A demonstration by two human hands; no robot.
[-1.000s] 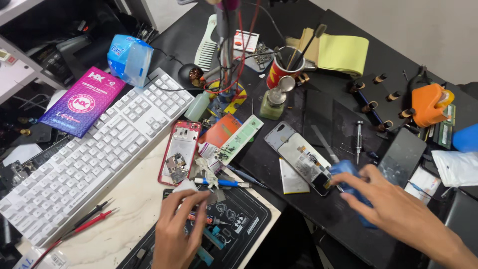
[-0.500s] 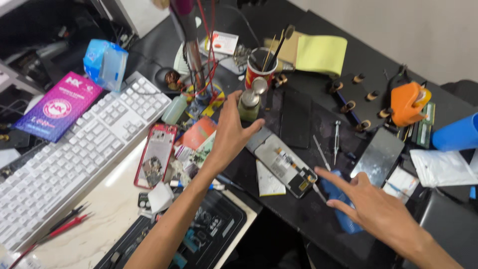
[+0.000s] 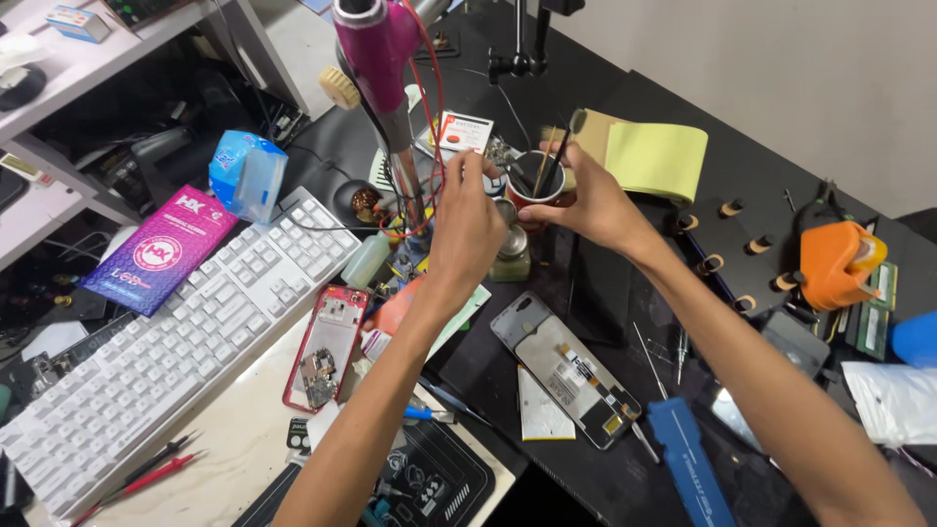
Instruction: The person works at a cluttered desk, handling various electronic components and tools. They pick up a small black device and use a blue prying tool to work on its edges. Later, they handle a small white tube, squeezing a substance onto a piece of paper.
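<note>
Both hands, left hand (image 3: pixel 470 220) loosely curled and right hand (image 3: pixel 590 200) gripping the cup (image 3: pixel 532 182), could tip it onto the phone (image 3: pixel 571 371) just below.

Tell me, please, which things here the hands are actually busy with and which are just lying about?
In hand: left hand and right hand at the red tool cup.

Lying about: white keyboard, red phone frame, opened phone, yellow pad, orange tape dispenser.
</note>
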